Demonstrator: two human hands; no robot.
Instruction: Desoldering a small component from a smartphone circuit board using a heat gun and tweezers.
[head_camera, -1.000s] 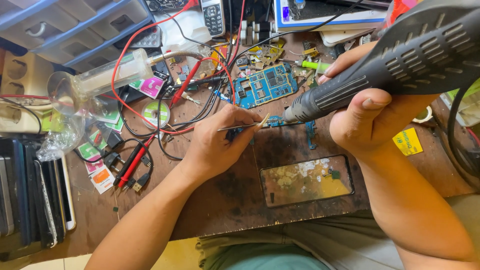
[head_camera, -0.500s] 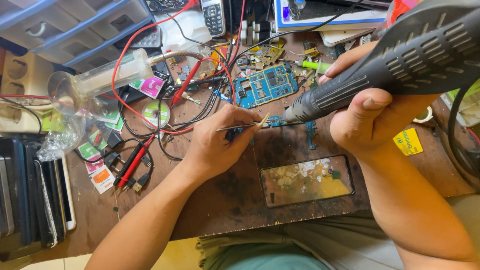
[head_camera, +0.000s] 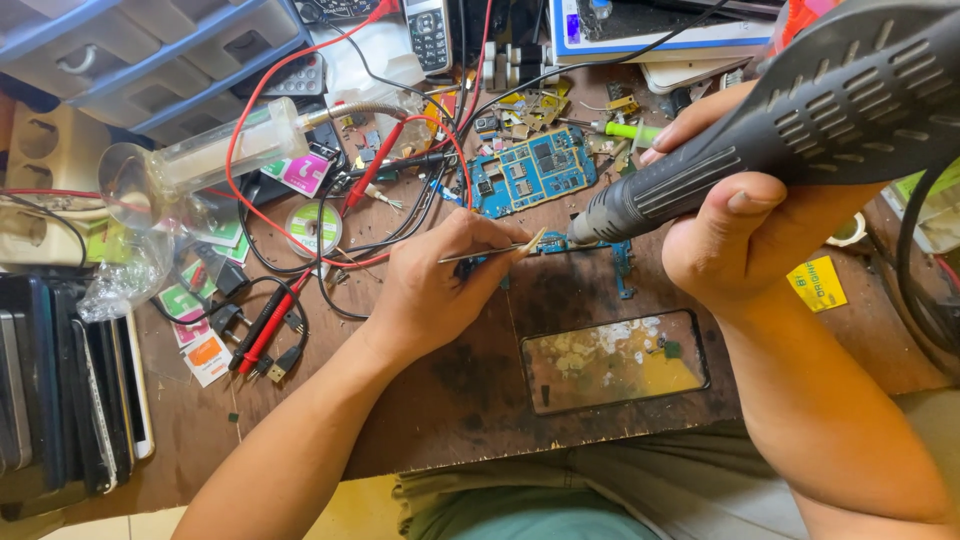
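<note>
A small blue circuit board (head_camera: 590, 247) lay on the scorched wooden bench (head_camera: 450, 410), just ahead of the left hand (head_camera: 440, 285) and directly under the metal nozzle of the hot-air tool (head_camera: 760, 130). The left hand's fingers were pinched shut around thin tweezers (head_camera: 490, 252), whose tips met the board's near edge beside the nozzle. The right hand (head_camera: 745, 225) was wrapped fully around the grey, vented handle of the hot-air tool, thumb over the top, angling it down toward the board. A larger blue circuit board (head_camera: 530, 180) sat just beyond, and a cracked phone screen (head_camera: 615, 362) lay nearer the body. Compared with half a second before, both hands, the tweezers and the tool had kept their positions.
</note>
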